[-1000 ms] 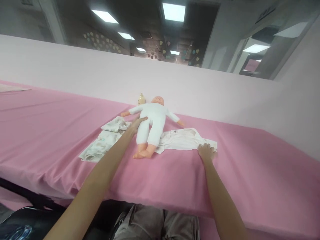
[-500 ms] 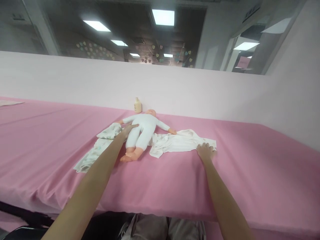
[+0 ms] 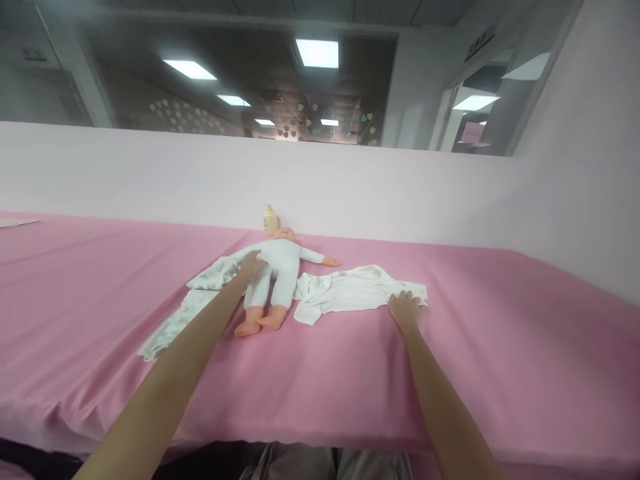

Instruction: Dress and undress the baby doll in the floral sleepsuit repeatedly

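Note:
A baby doll [image 3: 283, 257] in a white bodysuit lies on its back, head toward the wall and bare feet toward me. My left hand [image 3: 253, 265] is closed on the side of its body at the waist, the fingers partly hidden. To the doll's right a small white shirt [image 3: 350, 290] is spread out, its left end close against the doll's leg. My right hand [image 3: 406, 308] rests on the shirt's right end, fingers apart on the cloth. Folded printed baby clothes [image 3: 187, 310] lie left of the doll, partly behind my left forearm.
A pale yellow pump bottle [image 3: 271, 221] stands by the wall behind the doll's head. Pink cloth [image 3: 340, 380] covers the table, with folds at the left front. A flat pale item [image 3: 17, 222] lies at the far left. Above the white wall [image 3: 350, 193] is a window.
The doll has shifted slightly left, and its hand no longer overlaps the shirt, whose neck label now shows. Its feet have come apart. My right hand stays on the shirt.

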{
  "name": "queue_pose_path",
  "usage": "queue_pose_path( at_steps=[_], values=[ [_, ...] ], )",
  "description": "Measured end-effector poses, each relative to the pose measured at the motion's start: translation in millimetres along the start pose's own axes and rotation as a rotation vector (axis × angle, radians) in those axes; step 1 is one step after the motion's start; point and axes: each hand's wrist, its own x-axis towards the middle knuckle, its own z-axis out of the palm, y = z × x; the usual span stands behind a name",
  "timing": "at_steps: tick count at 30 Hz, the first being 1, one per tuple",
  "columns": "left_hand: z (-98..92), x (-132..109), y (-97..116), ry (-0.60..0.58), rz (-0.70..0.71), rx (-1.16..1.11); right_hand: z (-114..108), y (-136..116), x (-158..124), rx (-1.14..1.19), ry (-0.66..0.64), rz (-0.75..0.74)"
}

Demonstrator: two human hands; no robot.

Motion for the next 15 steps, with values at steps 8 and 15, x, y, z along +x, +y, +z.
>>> queue_pose_path(
  at_steps=[8,15],
  values=[
    [53.2,-70.2,14.4,-0.52,0.457,0.779,1.8,-21.7,-6.0,-0.084,0.103,-0.429],
    [43.3,-72.5,5.9,-0.705,0.535,1.129,-4.0,-43.2,-14.9,0.009,-0.147,-0.557]
  ],
)
